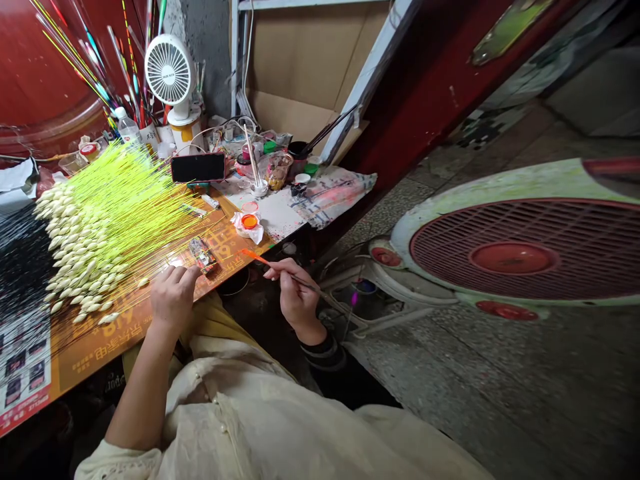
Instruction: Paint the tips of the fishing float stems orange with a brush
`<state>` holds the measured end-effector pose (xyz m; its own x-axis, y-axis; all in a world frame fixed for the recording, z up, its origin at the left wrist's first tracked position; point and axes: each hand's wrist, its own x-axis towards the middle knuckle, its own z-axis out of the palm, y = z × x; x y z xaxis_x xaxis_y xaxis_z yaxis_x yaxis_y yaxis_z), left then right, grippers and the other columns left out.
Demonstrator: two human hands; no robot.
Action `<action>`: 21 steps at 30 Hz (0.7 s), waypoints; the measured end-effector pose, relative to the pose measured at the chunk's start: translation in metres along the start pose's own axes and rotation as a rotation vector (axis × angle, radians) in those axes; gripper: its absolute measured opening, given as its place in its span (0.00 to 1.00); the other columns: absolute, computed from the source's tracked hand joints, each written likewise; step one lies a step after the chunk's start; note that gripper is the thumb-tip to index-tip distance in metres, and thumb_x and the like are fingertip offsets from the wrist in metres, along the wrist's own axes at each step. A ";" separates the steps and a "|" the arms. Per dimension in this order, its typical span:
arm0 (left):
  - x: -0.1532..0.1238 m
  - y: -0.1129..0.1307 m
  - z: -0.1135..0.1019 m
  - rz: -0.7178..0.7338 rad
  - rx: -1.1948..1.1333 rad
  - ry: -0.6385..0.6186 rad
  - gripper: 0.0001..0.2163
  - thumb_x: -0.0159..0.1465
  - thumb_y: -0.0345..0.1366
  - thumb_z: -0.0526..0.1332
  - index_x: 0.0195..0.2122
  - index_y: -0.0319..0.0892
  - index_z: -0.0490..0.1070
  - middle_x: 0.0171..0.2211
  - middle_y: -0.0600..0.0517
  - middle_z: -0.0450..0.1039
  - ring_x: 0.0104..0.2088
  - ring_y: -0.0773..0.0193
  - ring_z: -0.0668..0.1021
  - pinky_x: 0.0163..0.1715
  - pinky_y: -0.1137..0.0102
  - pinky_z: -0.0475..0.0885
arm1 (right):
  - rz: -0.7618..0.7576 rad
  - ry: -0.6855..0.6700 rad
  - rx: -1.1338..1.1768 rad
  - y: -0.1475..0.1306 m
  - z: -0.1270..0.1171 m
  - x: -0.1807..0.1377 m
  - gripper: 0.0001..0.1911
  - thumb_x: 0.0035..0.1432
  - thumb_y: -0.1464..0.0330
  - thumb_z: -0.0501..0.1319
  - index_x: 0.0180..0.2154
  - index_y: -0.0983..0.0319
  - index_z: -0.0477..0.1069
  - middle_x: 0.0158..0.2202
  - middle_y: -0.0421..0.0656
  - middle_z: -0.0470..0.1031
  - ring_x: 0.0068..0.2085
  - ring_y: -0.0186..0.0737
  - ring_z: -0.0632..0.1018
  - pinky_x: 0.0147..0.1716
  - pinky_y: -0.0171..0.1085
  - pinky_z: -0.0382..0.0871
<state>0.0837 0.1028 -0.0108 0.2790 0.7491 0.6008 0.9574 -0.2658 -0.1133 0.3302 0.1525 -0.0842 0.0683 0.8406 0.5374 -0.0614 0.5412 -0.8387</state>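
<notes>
Gripping an orange-tipped paintbrush (265, 261), the right hand (296, 294) is well apart from the left hand (173, 298). The left hand rests on the counter (115, 347) beside pale fishing floats (85, 247).

A large fan (515, 250) with a red grille stands on the speckled stone floor (500, 387) to the right. At the far end of the table (235, 247), a small white desk fan (169, 70) rises behind a black smartphone (199, 167) and a plastic water bottle (127, 128).
</notes>
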 end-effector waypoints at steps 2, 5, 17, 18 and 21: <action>0.000 0.000 0.000 -0.006 -0.006 0.006 0.07 0.71 0.31 0.58 0.39 0.46 0.75 0.29 0.51 0.75 0.30 0.63 0.73 0.32 0.66 0.64 | -0.003 0.017 0.005 0.002 -0.001 0.001 0.13 0.70 0.65 0.54 0.45 0.56 0.77 0.33 0.41 0.76 0.34 0.38 0.75 0.33 0.39 0.70; 0.001 -0.001 0.000 -0.003 0.007 0.022 0.06 0.71 0.33 0.59 0.38 0.46 0.75 0.28 0.52 0.75 0.29 0.63 0.72 0.32 0.66 0.63 | -0.008 0.039 0.006 0.004 -0.004 0.002 0.13 0.70 0.66 0.54 0.45 0.56 0.78 0.34 0.41 0.76 0.35 0.38 0.75 0.33 0.39 0.70; 0.000 0.001 -0.002 -0.002 0.010 0.054 0.05 0.71 0.34 0.61 0.41 0.47 0.77 0.29 0.52 0.78 0.29 0.63 0.73 0.31 0.66 0.64 | -0.038 0.004 -0.007 -0.007 -0.011 0.004 0.12 0.69 0.65 0.54 0.41 0.56 0.77 0.29 0.40 0.72 0.31 0.39 0.74 0.33 0.41 0.69; 0.000 0.001 -0.002 0.000 0.007 0.060 0.05 0.70 0.34 0.61 0.41 0.47 0.77 0.29 0.52 0.78 0.29 0.63 0.73 0.31 0.66 0.64 | -0.040 -0.007 -0.022 -0.008 -0.010 0.005 0.12 0.69 0.64 0.54 0.41 0.56 0.77 0.28 0.40 0.72 0.31 0.39 0.74 0.33 0.42 0.69; 0.000 0.002 -0.003 0.002 0.003 0.066 0.04 0.70 0.33 0.61 0.41 0.47 0.76 0.30 0.53 0.78 0.30 0.63 0.73 0.31 0.66 0.64 | -0.052 -0.034 -0.029 -0.009 -0.008 0.005 0.12 0.69 0.65 0.54 0.41 0.56 0.77 0.28 0.40 0.72 0.32 0.40 0.74 0.33 0.42 0.68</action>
<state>0.0850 0.1005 -0.0084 0.2754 0.7066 0.6518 0.9571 -0.2654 -0.1167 0.3395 0.1515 -0.0742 0.0371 0.8118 0.5828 -0.0301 0.5839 -0.8113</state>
